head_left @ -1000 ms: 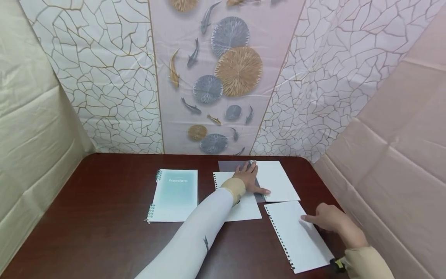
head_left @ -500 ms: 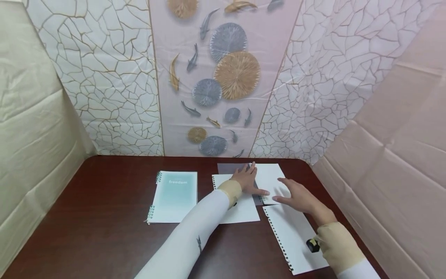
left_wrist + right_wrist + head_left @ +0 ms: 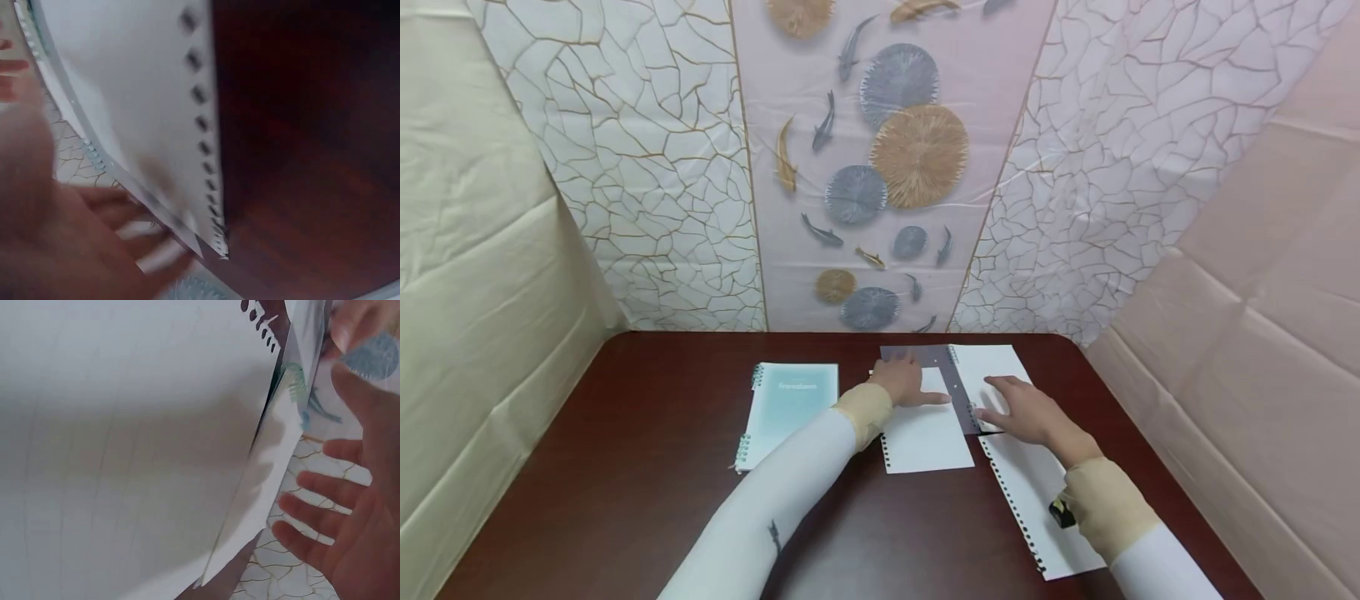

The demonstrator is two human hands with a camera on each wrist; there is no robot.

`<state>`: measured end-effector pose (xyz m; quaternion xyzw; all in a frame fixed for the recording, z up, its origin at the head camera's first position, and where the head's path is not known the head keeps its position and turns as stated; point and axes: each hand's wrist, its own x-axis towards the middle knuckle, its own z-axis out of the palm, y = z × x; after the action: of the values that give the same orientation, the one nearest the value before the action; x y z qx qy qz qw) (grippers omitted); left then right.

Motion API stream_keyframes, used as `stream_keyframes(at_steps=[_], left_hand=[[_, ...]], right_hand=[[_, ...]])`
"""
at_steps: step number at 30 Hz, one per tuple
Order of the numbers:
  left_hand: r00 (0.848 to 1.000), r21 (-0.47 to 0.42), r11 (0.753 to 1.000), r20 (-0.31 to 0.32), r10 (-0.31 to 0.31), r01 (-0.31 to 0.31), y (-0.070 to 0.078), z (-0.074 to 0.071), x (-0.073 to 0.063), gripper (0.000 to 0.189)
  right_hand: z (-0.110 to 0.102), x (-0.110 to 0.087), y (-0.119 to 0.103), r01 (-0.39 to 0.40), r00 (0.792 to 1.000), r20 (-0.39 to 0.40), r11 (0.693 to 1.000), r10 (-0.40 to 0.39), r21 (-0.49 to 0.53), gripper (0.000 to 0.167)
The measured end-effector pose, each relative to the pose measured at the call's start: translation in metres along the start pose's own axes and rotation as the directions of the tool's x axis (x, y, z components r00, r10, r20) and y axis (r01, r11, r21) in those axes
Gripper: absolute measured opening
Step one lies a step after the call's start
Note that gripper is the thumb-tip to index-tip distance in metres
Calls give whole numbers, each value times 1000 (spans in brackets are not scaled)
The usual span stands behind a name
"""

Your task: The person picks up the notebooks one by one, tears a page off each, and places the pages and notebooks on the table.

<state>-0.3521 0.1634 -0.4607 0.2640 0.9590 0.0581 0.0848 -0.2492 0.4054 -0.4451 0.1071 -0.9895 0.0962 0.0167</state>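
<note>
An open spiral notebook lies at the back right, with white pages [image 3: 996, 367] on its right side and a translucent grey cover [image 3: 958, 400] folded out to the left. Partly over that cover is a loose punched sheet [image 3: 928, 446]. My left hand [image 3: 895, 382], fingers spread and blurred, is over the sheet's upper left part. In the left wrist view the hand [image 3: 81, 237] is beside the sheet's punched edge. My right hand [image 3: 1033, 412] hovers near the notebook's lower pages, thumb towards the spiral. The right wrist view shows its fingers [image 3: 325, 487] apart, holding nothing.
A second punched sheet [image 3: 1037, 508] lies below the notebook, partly under my right forearm. Left of centre rests a closed spiral notebook [image 3: 793, 417] with a teal "freedom" cover. Fabric-covered walls [image 3: 1247, 350] border the dark wooden table [image 3: 647, 467].
My right hand has moved from the lower punched sheet up and left to the notebook pages. My left hand has left the notebook's spiral and shifted left over the other sheet.
</note>
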Motion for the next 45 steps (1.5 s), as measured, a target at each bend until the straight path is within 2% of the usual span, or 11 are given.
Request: stream_keyframes(at_steps=[2,4,7,9,12,16,19,22,28,33,45], left_hand=[[994,11,994,-26,-106,107,-4,3,-2,107],[979,-6,980,-62,-197,197,-9,4,-4,106],[962,-83,967,-110,-248,240,-19,7,-3,99],[962,-136,965,-128,-241,224,-26,8,-3,96],[968,-193,960,-104,-228,205,-37,12,0,100],[969,-221,954,-98,-227,201,-51,16,7,106],[967,-241,952,-125,-222,188,-57,19,13,108],[968,-266,945,-111,-226,191,-61,19,20,111],[970,-330,922,-63,-235,202,-64,19,28,117],[970,-361,911,-56,-235,200,-63,13,26,116],[968,-341,921,-90,-234,191,-59,5,15,112]], right_hand=[[-2,1,6,-23,1000,-11,1000,23,2,76],[-1,1,11,-53,999,-13,999,53,14,76],[4,2,21,-99,995,7,995,99,26,79],[9,3,25,-127,992,28,992,126,15,80],[14,5,27,-136,989,56,991,137,-12,78],[13,6,21,-120,990,64,992,122,-27,75],[12,6,18,-120,991,61,992,122,-34,73],[11,7,17,-115,991,62,993,117,-38,73],[14,10,20,-122,990,70,992,124,-35,73],[14,12,20,-131,988,76,991,133,-37,75],[18,10,21,-145,986,72,989,147,-42,76]])
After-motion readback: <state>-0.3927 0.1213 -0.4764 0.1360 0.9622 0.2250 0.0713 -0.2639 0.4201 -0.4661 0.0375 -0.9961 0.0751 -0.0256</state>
